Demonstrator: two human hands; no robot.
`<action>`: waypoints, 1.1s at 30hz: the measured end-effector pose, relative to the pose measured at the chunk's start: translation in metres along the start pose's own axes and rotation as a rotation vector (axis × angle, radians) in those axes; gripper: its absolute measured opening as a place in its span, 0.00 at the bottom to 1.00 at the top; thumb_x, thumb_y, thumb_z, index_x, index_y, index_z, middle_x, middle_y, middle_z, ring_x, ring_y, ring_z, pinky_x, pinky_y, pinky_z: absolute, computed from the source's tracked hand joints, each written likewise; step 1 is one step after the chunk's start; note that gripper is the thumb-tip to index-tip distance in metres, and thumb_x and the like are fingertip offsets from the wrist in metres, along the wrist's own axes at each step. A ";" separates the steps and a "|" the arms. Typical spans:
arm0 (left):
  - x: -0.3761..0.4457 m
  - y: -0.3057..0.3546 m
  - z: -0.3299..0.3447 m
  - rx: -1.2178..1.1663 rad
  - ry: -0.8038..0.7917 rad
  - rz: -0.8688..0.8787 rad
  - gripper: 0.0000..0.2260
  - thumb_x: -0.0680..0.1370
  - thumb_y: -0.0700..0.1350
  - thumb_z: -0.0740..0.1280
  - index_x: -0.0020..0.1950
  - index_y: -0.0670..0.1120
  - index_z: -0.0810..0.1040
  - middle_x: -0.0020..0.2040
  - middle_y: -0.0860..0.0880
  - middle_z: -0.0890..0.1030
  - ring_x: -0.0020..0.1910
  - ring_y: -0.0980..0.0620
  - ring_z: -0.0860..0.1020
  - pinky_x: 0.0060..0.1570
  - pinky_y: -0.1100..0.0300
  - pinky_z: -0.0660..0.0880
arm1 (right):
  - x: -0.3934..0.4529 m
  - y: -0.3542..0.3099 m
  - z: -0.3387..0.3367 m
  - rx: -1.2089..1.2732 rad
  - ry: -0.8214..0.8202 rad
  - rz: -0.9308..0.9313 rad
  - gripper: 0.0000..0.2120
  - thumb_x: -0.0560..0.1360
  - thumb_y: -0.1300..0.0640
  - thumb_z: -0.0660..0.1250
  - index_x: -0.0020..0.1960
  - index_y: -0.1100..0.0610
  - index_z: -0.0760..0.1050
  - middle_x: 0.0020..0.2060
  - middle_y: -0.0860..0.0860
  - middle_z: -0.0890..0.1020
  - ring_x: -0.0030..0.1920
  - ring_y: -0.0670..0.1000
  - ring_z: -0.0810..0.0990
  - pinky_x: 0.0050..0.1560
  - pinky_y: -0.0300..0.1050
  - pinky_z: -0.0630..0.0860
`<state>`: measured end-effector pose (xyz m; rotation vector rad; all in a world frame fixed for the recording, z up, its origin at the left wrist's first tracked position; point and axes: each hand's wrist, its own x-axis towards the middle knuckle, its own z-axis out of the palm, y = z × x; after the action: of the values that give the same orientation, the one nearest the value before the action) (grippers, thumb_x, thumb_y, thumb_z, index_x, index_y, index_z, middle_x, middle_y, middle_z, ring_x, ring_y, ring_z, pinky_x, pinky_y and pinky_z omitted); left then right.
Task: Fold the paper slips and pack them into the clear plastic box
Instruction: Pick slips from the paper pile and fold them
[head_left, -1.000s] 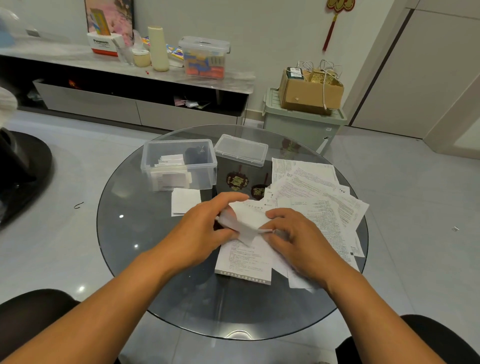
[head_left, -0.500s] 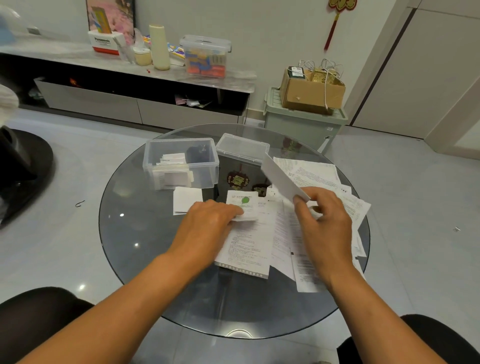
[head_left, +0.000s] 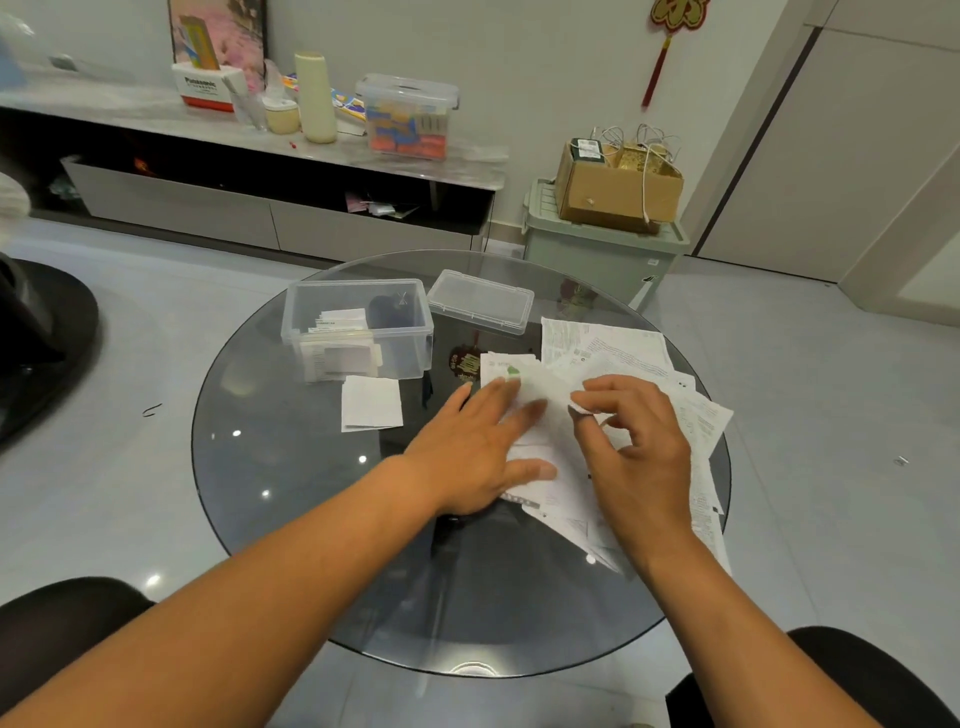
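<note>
The left hand (head_left: 475, 449) lies flat with straight, spread fingers pressing on a white paper slip (head_left: 540, 415) that carries a small green mark near its far edge. The right hand (head_left: 636, 447) hovers just beside it over the same slip, fingers loosely curled; whether thumb and forefinger pinch the paper cannot be told. Under and beyond that slip spreads a pile of printed slips (head_left: 613, 348), their print too small to read. Left of the slip a folded slip (head_left: 371, 402) lies alone on the round glass table (head_left: 270, 467). Just beyond the folded slip stands the clear plastic box (head_left: 358, 327), open, with folded slips stacked inside at its left end. Its lid (head_left: 480, 301) rests right of the box. Far beyond the box, on a long shelf (head_left: 156, 111), a white and red carton (head_left: 208, 88) reads "Panasonic".
</note>
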<state>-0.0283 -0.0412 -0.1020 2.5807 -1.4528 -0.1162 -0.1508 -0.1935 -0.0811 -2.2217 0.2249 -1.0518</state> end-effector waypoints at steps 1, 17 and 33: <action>0.006 -0.002 -0.002 0.011 0.062 0.001 0.38 0.78 0.73 0.47 0.83 0.54 0.49 0.83 0.47 0.51 0.81 0.50 0.46 0.79 0.48 0.42 | -0.001 0.002 0.000 -0.025 -0.008 -0.025 0.10 0.74 0.67 0.74 0.50 0.54 0.83 0.54 0.42 0.79 0.57 0.46 0.77 0.53 0.43 0.76; -0.062 -0.007 -0.022 -0.631 0.319 -0.202 0.04 0.76 0.46 0.75 0.45 0.55 0.83 0.46 0.58 0.81 0.43 0.57 0.79 0.44 0.61 0.77 | -0.011 -0.015 0.008 -0.098 -0.424 -0.273 0.11 0.77 0.50 0.74 0.58 0.45 0.81 0.47 0.37 0.82 0.51 0.43 0.74 0.55 0.44 0.67; -0.070 -0.001 -0.034 -1.113 0.319 -0.567 0.22 0.76 0.38 0.75 0.65 0.52 0.72 0.52 0.50 0.85 0.49 0.51 0.85 0.49 0.57 0.82 | -0.012 -0.022 0.032 0.059 -0.553 0.275 0.33 0.72 0.43 0.76 0.72 0.32 0.65 0.57 0.39 0.79 0.54 0.43 0.77 0.60 0.52 0.77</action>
<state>-0.0589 0.0227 -0.0697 1.8259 -0.2982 -0.4182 -0.1375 -0.1563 -0.0892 -2.2520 0.2392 -0.2755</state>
